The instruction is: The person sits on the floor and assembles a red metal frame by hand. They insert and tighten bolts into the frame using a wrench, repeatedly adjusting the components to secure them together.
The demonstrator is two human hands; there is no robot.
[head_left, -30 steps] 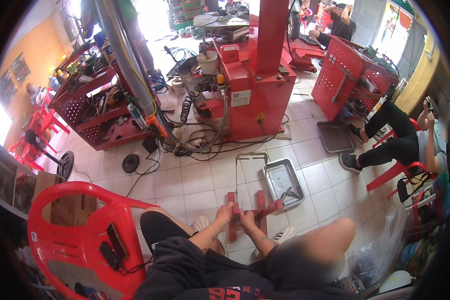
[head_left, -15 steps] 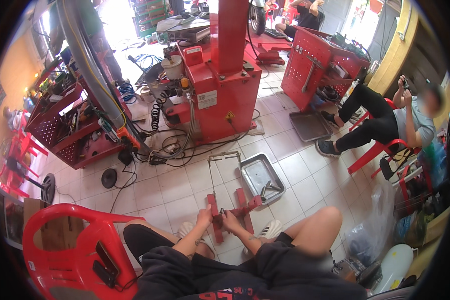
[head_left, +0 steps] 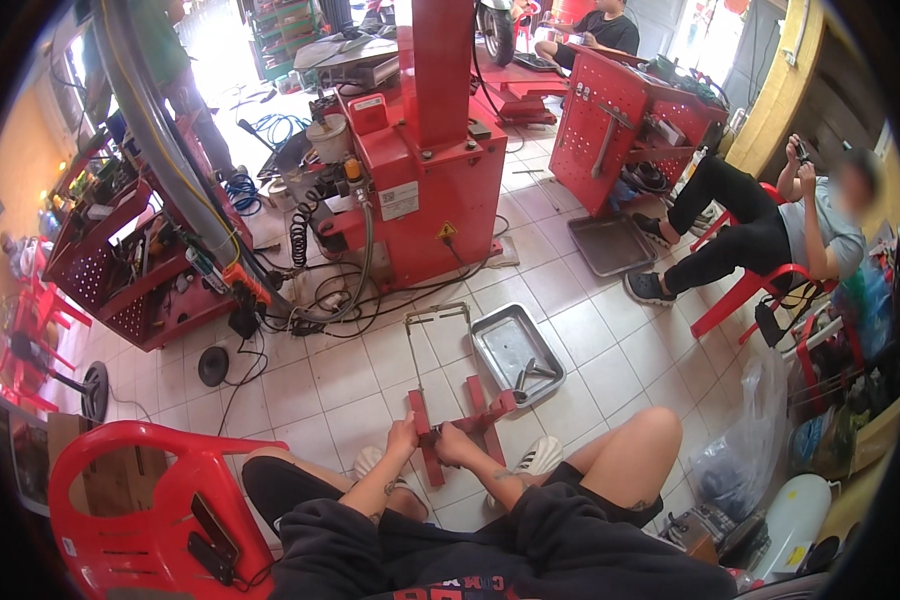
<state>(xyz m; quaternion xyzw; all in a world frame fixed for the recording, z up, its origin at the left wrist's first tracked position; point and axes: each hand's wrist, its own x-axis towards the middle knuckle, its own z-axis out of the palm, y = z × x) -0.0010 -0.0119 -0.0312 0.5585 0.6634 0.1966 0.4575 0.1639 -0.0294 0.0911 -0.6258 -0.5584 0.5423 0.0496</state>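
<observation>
A red metal frame (head_left: 487, 428) of welded bars lies on the tiles between my feet. From its left bar a thin wire-like metal rod (head_left: 415, 350) runs away from me to a bent, U-shaped end. My left hand (head_left: 402, 437) is closed at that left bar, near where the rod meets it. Right beside it, my right hand (head_left: 457, 446) has its fingers curled at the crossbar, around a small dark piece that they mostly hide. Just beyond the frame sits a grey metal tray (head_left: 500, 340) holding a metal hand tool (head_left: 528, 376).
A red plastic chair (head_left: 100, 440) with phones on it stands at my left. Ahead is a red machine column (head_left: 440, 220) with cables around its base. A seated person (head_left: 820, 230) is at right, near a second tray (head_left: 610, 265). A plastic bag (head_left: 745, 440) lies closer.
My right hand has turned slightly and its fingers sit closer around the small dark piece. The left hand stays at the bar. The view has shifted a little; a person far back has lowered their hands.
</observation>
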